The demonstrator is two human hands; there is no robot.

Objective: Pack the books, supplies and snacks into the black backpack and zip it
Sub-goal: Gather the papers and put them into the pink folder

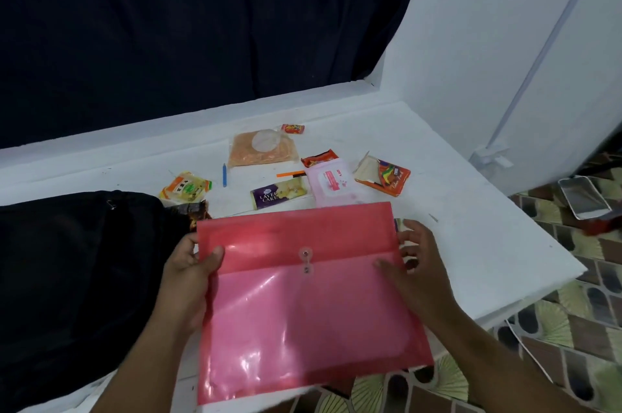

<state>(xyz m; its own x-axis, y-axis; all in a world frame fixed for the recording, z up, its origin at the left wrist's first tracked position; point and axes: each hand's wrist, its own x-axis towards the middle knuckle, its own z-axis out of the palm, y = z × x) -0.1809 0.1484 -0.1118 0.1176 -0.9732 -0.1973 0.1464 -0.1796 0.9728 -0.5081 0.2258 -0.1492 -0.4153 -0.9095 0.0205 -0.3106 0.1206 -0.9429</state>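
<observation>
You see a white tabletop (454,237) before a dark curtain (202,25). Your left hand (188,274) pinches the pink folder (303,305) at its edge; your right hand (417,264) fingers (409,237), spread, lie behind its other edge.

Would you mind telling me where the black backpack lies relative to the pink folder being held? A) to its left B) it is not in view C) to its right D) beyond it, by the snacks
A: the black backpack lies on the white surface to the left of the pink folder, beside the left hand that grips the folder's left edge.
</observation>
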